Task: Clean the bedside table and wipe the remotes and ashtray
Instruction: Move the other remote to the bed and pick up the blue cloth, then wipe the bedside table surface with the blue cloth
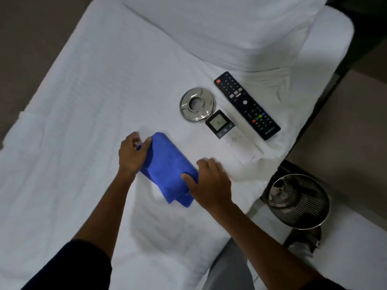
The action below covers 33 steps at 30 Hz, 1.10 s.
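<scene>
remotes and ashtray lie together on a white bed sheet [83, 122], up and to the right of the person's hands. left hand [132, 153] grips the far end of a folded blue cloth [167, 166], fingers curled over its edge and thumb pressed on top. right hand [209, 181] rests on the cloth's near right edge with the thumb on the fabric and the fingers bent down beside it; motion blur makes it hard to say whether those fingers pinch the cloth or only press it. the cloth lies diagonally on the sheet between both hands.

just beyond the right hand sits a white air-conditioner remote [232, 136], its small screen reading "16"; faint print near its lower end is too small to read. its top corner touches or nearly touches the round steel ashtray [196, 104], which has a hollow centre and notched rim. beside these, to the right, lies a long black tv remote [247, 105] with a red power button, coloured keys and pale lettering at its lower end that seems to be a brand name but is unreadable.

a white pillow [230, 34] lies past the remotes. off the bed's right edge stands a metal bin [299, 201] on the floor.
</scene>
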Each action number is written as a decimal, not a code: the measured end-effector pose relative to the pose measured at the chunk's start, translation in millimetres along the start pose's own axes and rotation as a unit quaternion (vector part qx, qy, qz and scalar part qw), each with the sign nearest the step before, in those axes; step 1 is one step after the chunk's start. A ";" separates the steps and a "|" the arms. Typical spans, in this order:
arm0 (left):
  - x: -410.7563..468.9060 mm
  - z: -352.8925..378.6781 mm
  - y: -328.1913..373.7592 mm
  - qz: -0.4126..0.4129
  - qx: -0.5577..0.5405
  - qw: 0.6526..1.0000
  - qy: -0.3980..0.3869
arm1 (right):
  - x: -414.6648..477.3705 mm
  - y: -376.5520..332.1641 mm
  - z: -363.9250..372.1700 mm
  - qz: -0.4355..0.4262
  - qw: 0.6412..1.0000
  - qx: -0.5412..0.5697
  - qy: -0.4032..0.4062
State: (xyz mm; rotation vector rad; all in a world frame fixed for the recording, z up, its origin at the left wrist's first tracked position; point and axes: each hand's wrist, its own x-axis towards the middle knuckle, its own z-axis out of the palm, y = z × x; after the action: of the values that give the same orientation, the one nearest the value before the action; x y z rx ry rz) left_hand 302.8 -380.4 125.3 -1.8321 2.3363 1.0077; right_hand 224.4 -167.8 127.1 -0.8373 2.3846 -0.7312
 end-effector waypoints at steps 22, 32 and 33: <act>-269.2 302.1 197.7 0.070 -0.238 0.900 -0.357 | -142.7 368.4 -194.5 0.379 0.749 0.475 0.263; -280.3 500.6 214.2 0.453 0.007 0.870 -0.194 | -117.0 526.9 -147.6 0.467 0.824 0.005 0.322; -272.1 507.5 220.1 0.494 0.045 0.853 -0.162 | -100.1 518.5 -128.8 0.468 0.824 0.005 0.319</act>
State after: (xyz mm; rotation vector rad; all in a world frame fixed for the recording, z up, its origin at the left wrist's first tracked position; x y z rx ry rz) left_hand 8.8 125.3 -69.3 -0.2478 2.9647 1.0633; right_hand 4.7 285.7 -76.6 0.7414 2.8704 -0.6261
